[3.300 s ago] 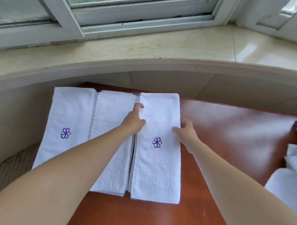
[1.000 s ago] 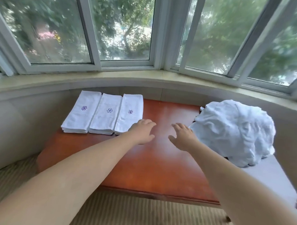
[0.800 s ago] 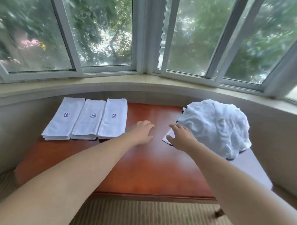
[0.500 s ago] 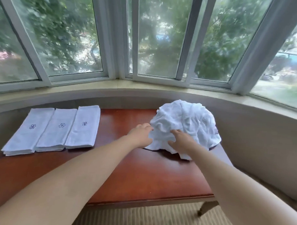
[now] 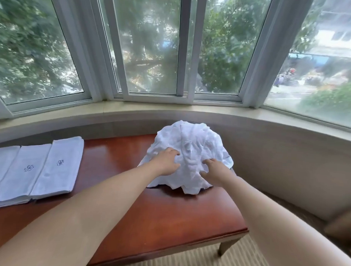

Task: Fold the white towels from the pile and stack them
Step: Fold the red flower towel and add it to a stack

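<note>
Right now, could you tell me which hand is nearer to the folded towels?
Left. The left hand rests on the pile's side facing the folded towels; the right hand is on its far side.

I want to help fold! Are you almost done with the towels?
Not yet. Done: three stacks of folded towels lie side by side on the left of the table. In hand: the left hand and right hand are both on the crumpled pile, fingers reaching into the cloth, no towel lifted out. Left: that whole heap, which looks like several towels.
</note>
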`<state>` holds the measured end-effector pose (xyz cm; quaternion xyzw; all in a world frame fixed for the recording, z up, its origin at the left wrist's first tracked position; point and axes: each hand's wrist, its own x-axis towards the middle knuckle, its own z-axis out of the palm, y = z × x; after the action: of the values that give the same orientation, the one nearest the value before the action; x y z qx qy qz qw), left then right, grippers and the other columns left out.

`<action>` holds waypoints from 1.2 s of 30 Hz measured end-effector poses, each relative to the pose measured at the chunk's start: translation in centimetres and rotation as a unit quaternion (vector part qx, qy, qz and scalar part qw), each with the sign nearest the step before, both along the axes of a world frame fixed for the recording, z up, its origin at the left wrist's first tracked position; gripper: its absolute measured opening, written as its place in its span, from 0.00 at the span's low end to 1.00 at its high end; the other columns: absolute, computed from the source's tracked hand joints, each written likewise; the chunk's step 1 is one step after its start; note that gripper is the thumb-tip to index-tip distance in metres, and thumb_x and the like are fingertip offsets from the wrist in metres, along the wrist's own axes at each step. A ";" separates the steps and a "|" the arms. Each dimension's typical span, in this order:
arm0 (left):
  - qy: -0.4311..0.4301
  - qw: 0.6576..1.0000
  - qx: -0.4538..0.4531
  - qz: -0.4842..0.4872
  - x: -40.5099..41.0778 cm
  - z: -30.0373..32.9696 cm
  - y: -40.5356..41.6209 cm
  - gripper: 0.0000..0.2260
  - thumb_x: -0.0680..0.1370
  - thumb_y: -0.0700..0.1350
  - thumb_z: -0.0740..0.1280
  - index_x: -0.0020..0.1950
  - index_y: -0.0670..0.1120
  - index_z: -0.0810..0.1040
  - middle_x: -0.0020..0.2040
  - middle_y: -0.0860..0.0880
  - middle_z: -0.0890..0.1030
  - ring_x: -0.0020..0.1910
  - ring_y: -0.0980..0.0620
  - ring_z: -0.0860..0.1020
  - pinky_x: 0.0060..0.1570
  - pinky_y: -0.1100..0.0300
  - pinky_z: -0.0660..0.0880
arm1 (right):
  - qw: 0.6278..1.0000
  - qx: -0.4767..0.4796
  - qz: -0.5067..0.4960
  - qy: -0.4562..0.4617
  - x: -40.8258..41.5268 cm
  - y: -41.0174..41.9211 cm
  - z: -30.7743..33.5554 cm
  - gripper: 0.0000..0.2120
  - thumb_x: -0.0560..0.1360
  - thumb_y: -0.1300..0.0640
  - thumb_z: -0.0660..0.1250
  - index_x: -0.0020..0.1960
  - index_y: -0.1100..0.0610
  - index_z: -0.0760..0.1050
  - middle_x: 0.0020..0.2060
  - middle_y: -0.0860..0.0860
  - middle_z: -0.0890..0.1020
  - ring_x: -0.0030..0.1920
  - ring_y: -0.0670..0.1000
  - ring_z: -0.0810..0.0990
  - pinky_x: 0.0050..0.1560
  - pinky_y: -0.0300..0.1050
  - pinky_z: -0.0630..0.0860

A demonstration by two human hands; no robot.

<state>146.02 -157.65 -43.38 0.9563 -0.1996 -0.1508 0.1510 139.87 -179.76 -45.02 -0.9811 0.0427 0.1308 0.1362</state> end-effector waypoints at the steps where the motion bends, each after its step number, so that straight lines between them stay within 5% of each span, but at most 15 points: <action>1: 0.006 1.000 -0.002 0.001 0.5 -0.5 -0.6 0.26 0.80 0.54 0.64 0.78 0.53 0.66 0.79 0.53 0.62 0.76 0.47 0.65 0.72 0.47 0.66 | 1.000 0.001 -0.003 0.004 0.4 -0.6 -0.4 0.28 0.81 0.44 0.62 0.79 0.52 0.64 0.76 0.49 0.67 0.72 0.55 0.71 0.66 0.51 0.73; 11: 0.087 0.995 -0.038 0.021 10.2 -5.6 -5.1 0.27 0.79 0.53 0.64 0.78 0.53 0.66 0.77 0.49 0.66 0.67 0.47 0.75 0.61 0.53 0.75 | 0.998 0.012 -0.029 0.059 8.8 -5.0 -4.4 0.29 0.81 0.44 0.63 0.79 0.51 0.63 0.78 0.48 0.64 0.71 0.54 0.72 0.66 0.51 0.73; 17: 0.162 0.983 -0.069 0.054 17.7 -8.6 -7.4 0.26 0.79 0.51 0.64 0.78 0.53 0.66 0.75 0.47 0.69 0.58 0.49 0.76 0.50 0.59 0.71 | 0.992 0.058 -0.073 0.087 16.7 -7.2 -7.0 0.29 0.81 0.45 0.63 0.79 0.51 0.64 0.78 0.50 0.65 0.70 0.54 0.74 0.63 0.46 0.73; 23: 0.204 0.972 -0.074 0.093 22.4 -12.2 -8.8 0.21 0.79 0.52 0.66 0.69 0.49 0.64 0.57 0.48 0.75 0.41 0.53 0.77 0.38 0.58 0.70 | 0.980 0.134 -0.113 0.097 22.5 -7.7 -10.2 0.25 0.80 0.46 0.65 0.77 0.48 0.68 0.76 0.49 0.70 0.72 0.53 0.72 0.65 0.47 0.71; 26: 0.219 0.964 -0.083 0.127 23.5 -13.3 -9.4 0.18 0.78 0.50 0.68 0.61 0.49 0.62 0.57 0.46 0.72 0.41 0.49 0.76 0.38 0.56 0.73 | 0.974 0.164 -0.127 0.092 24.0 -7.7 -11.1 0.21 0.79 0.50 0.66 0.72 0.46 0.73 0.71 0.49 0.74 0.64 0.51 0.76 0.55 0.41 0.72; 30: 0.264 0.941 -0.137 0.159 24.6 -14.2 -9.8 0.18 0.77 0.47 0.70 0.61 0.49 0.64 0.47 0.47 0.73 0.40 0.49 0.73 0.39 0.55 0.71 | 0.957 0.225 -0.174 0.062 25.5 -8.7 -11.4 0.11 0.76 0.57 0.65 0.55 0.45 0.80 0.50 0.50 0.83 0.38 0.45 0.78 0.34 0.36 0.70; 33: 0.279 0.929 -0.174 0.169 24.1 -14.4 -10.1 0.18 0.76 0.46 0.71 0.60 0.49 0.65 0.46 0.48 0.73 0.39 0.49 0.73 0.38 0.56 0.71 | 0.946 0.262 -0.176 0.070 25.9 -9.3 -10.9 0.08 0.77 0.58 0.68 0.53 0.49 0.81 0.48 0.50 0.83 0.41 0.49 0.81 0.37 0.39 0.74; 36: 0.275 0.924 -0.212 0.158 23.0 -14.1 -10.2 0.10 0.76 0.44 0.70 0.53 0.50 0.73 0.46 0.51 0.74 0.43 0.50 0.74 0.47 0.50 0.77 | 0.949 0.266 -0.155 0.069 26.3 -9.2 -9.9 0.07 0.75 0.61 0.68 0.49 0.51 0.82 0.43 0.50 0.85 0.47 0.53 0.84 0.40 0.42 0.77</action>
<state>169.06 -167.87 -57.43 0.8419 -0.0244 -0.3363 0.4213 166.13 -188.97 -54.92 -0.8794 0.1672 0.1820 0.4070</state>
